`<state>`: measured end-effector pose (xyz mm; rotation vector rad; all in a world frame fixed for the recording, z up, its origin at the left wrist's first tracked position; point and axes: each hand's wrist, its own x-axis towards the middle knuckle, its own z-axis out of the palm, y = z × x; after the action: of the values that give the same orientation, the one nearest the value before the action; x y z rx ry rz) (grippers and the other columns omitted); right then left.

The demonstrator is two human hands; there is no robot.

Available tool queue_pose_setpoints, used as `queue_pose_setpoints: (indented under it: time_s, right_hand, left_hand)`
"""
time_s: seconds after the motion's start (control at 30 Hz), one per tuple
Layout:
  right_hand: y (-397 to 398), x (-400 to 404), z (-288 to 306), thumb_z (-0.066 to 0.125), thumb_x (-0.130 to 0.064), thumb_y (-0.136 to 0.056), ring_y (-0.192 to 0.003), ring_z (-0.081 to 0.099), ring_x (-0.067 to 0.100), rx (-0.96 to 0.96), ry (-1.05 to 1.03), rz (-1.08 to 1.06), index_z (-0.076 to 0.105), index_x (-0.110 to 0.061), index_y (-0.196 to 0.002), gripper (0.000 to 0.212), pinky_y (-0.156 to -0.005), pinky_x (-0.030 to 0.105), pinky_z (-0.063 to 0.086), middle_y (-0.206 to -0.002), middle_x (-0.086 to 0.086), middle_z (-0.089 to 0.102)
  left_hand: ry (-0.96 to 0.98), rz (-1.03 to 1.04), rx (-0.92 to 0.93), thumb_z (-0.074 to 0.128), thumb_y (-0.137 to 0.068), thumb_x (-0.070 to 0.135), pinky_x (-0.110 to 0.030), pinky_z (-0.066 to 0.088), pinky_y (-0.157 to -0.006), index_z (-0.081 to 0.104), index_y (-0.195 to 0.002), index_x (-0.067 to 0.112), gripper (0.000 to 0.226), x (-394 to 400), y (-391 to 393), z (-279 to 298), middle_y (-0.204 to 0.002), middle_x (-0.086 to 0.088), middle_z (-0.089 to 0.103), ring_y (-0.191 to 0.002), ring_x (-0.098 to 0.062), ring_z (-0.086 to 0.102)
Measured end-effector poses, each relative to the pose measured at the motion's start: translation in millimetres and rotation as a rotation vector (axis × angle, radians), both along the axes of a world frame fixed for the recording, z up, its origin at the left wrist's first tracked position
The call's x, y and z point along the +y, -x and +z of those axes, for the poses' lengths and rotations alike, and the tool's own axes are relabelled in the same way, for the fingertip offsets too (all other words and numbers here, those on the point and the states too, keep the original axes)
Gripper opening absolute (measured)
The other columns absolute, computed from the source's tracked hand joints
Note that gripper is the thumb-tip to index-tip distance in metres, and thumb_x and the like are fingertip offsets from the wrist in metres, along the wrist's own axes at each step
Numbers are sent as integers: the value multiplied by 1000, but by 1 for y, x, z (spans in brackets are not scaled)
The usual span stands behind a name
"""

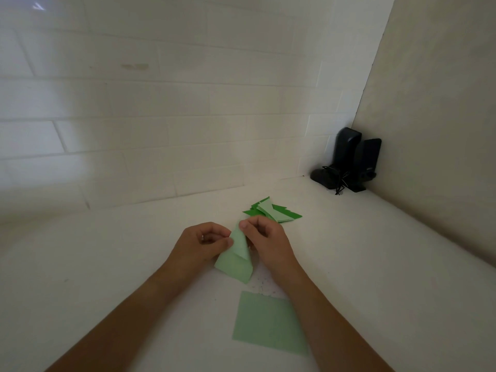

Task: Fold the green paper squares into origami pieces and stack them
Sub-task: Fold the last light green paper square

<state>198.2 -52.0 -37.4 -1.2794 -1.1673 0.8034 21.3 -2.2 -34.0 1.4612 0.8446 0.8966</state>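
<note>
Both the left hand and right hand pinch a half-folded pale green paper piece just above the white counter, apparently to set a crease, with finished green folded pieces stacked just beyond the right hand and a flat green square waiting nearer the person.

I work at a white counter set in a corner: white brick-pattern tiled wall ahead, plain beige wall at my right, two black speakers between them.
</note>
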Motion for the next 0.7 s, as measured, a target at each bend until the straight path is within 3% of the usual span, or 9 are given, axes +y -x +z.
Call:
queue_pose_setpoints:
  time_s: [0.2, 0.37, 0.7]
  right_hand:
    - [-1, 0, -2, 68, -23, -100, -68, 51, 10, -30, 20, 35, 68, -5, -83, 25, -65, 25, 42, -71, -2, 59]
    - [-2, 3, -5, 67, -20, -100, -64, 50, 7, -66, 12, 2, 68, -11, -79, 23, -62, 22, 42, -67, -8, 59]
    - [-3, 5, -9, 69, -23, -99, -71, 60, 6, -33, 34, 40, 74, -11, -90, 15, -67, 21, 47, -75, -8, 69]
  left_hand:
    - [40, 53, -44, 79, -86, 4, -22, 56, -70, 80, -89, 12, 9, 0, 0, 1, -77, -8, 74, -73, -16, 68]
    - [30, 64, -31, 81, -84, 4, -24, 55, -72, 80, -87, 14, 10, 1, -1, -1, -76, -8, 73, -72, -16, 67]
    - [-4, 137, -46, 81, -85, 6, -27, 53, -75, 79, -89, 14, 10, 5, 2, -2, -78, -10, 74, -76, -15, 68]
